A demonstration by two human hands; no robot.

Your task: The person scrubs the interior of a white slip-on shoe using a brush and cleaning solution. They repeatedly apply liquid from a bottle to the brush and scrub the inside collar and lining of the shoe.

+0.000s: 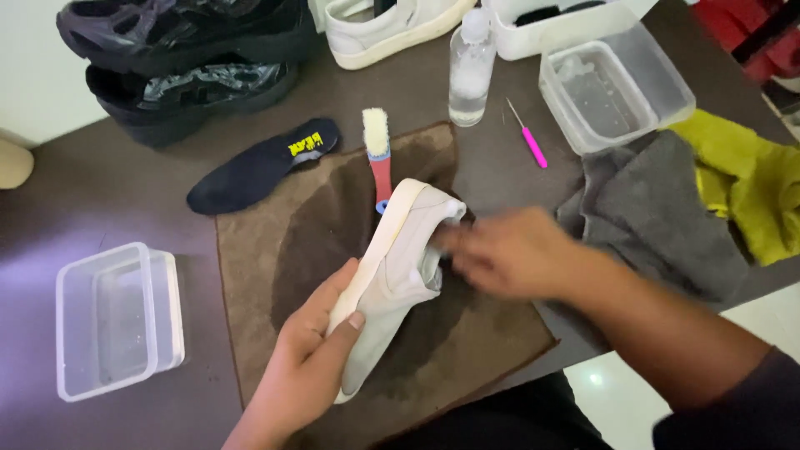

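Note:
My left hand (310, 354) grips a white slip-on shoe (398, 275) by its toe end and holds it tilted on its side above a brown towel (329, 225). Motion blurs my right hand (508, 250), which is at the shoe's heel opening with its fingers touching the collar. Whether those fingers hold anything cannot be seen. A red-handled brush (379, 158) with pale bristles lies on the towel just behind the shoe.
A dark insole (262, 165) lies left of the brush, with black shoes (187, 62) behind it. A second white shoe (387, 29), a clear bottle (471, 71), a pink pick (529, 142) and clear tubs (612, 87) (117, 321) stand around. Grey (658, 208) and yellow (750, 192) cloths lie right.

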